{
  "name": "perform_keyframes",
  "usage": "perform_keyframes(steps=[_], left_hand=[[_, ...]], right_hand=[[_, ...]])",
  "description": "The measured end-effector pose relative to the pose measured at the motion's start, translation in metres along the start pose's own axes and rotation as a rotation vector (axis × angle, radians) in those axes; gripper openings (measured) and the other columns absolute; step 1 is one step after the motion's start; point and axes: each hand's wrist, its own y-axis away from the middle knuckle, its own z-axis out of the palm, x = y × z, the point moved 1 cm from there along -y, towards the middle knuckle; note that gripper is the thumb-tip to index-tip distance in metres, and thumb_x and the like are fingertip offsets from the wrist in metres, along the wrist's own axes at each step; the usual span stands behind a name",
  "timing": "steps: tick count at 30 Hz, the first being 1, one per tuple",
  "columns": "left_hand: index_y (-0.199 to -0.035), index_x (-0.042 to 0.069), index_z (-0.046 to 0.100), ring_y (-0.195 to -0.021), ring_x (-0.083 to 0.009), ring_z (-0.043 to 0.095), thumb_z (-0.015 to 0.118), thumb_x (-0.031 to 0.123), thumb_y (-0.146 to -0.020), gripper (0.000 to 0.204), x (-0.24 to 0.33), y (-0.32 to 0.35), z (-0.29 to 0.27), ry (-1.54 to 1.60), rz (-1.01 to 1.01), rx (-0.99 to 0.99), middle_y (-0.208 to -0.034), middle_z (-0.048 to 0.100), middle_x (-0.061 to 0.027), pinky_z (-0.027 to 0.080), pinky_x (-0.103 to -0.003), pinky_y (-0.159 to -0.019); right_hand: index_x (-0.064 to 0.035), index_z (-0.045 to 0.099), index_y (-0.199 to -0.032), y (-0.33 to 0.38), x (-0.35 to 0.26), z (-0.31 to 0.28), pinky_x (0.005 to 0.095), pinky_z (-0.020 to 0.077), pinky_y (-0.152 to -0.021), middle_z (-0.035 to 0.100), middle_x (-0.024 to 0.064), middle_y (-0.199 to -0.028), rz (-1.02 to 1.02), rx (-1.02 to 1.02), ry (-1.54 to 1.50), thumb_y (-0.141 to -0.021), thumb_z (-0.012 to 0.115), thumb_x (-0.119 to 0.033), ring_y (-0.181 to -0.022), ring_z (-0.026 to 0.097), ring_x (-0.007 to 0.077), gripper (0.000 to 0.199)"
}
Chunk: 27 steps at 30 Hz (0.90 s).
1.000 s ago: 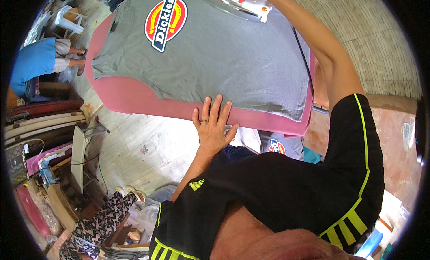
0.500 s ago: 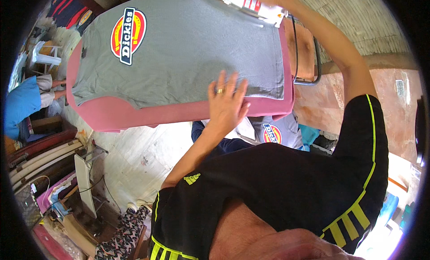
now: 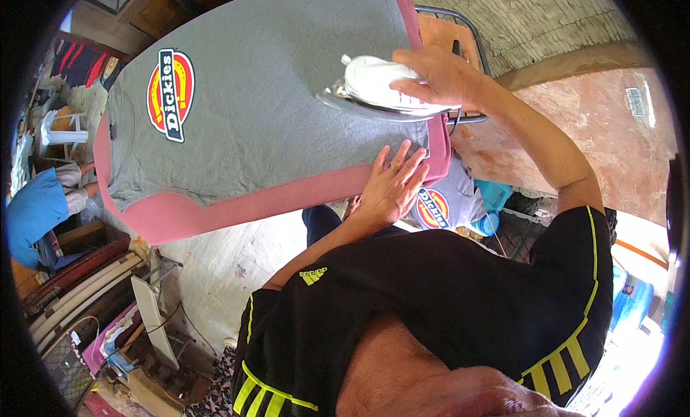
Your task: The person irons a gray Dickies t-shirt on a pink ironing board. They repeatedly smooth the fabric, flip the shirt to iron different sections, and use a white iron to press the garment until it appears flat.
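Observation:
A grey T-shirt [image 3: 251, 94] with a red, yellow and black-and-white printed emblem [image 3: 171, 94] lies spread over a pink-covered ironing board [image 3: 194, 219]. My right hand [image 3: 438, 76] is closed round the handle of a white clothes iron [image 3: 370, 79], over the shirt's lower part near the board's right end. The iron's pointed tip faces left; whether its soleplate touches the cloth is hard to tell. My left hand [image 3: 394, 187], a ring on one finger, rests with its fingers spread on the shirt's near edge, just below the iron.
A second grey shirt with the same emblem [image 3: 433, 207] hangs below the board's near right corner. A metal-framed chair [image 3: 438, 33] stands beyond the right end. At the left are a person in blue [image 3: 36, 209], a white stool [image 3: 65, 133] and stacked boards [image 3: 86, 288].
The iron in my right hand has come from the shirt's far side toward me. My left hand has shifted right along the near edge. The whole view has also shifted.

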Motion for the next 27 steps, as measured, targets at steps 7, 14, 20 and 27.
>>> perform_keyframes(steps=[7,14,20,27], left_hand=[[-0.131,0.017,0.061,-0.149,-0.0267,0.017,0.062,0.032,-0.090,0.044,-0.001,-0.006,0.001,-0.005,-0.043,0.015,-0.156,0.034,-0.0031,0.016,-0.056,-0.116],[-0.124,0.014,0.063,-0.143,-0.0296,0.033,0.067,0.028,-0.086,0.041,0.000,-0.007,-0.011,0.164,-0.059,0.108,-0.146,0.047,-0.0054,0.021,-0.055,-0.115],[-0.118,0.010,0.064,-0.129,-0.0350,0.049,0.068,0.022,-0.085,0.036,-0.056,0.040,-0.056,0.176,-0.309,0.519,-0.133,0.058,-0.0107,0.032,-0.052,-0.109],[-0.138,0.008,0.049,-0.137,-0.0443,0.034,0.059,0.036,-0.092,0.054,-0.131,0.158,-0.118,-0.591,-1.040,0.498,-0.146,0.040,-0.0220,0.025,-0.060,-0.107]], right_hand=[[-0.0043,0.059,-0.122,-0.064,0.085,-0.017,0.0442,0.0507,-0.077,0.068,0.0196,-0.094,-0.083,0.476,0.223,-0.096,0.056,-0.046,-0.087,0.066,0.0393,0.049],[-0.0044,0.065,-0.119,-0.166,0.134,-0.040,0.0513,0.0501,-0.088,0.066,0.0317,-0.102,0.468,0.517,0.095,-0.090,0.049,-0.058,-0.102,0.066,0.0410,0.063],[-0.0007,0.064,-0.115,-0.128,0.023,0.005,0.0493,0.0501,-0.087,0.067,0.0271,-0.107,0.180,0.340,-0.001,-0.098,0.043,-0.050,-0.102,0.064,0.0419,0.057],[-0.0031,0.061,-0.100,-0.054,-0.112,0.046,0.0493,0.0479,-0.063,0.064,0.0246,-0.076,-0.160,0.063,-0.205,-0.093,0.061,-0.044,-0.069,0.064,0.0426,0.041]])
